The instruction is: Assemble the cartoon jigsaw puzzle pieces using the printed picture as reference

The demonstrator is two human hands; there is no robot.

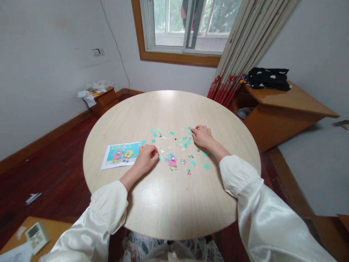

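On the round table, several joined jigsaw pieces form a pink starfish figure. My left hand rests left of it, fingers curled together; what they hold, if anything, is hidden. A small pale green piece lies by its fingertips. Beyond the figure to the right, my right hand has its fingers bent, the tips on a teal puzzle piece. Loose teal pieces are scattered between the hands. A printed reference picture of cartoon characters lies left of my left hand, which overlaps its right edge.
The pale wooden table has a round edge close to me. A desk timer stands on a surface at lower left. Dark folded cloth lies on a wooden cabinet at right. A window and curtain are behind.
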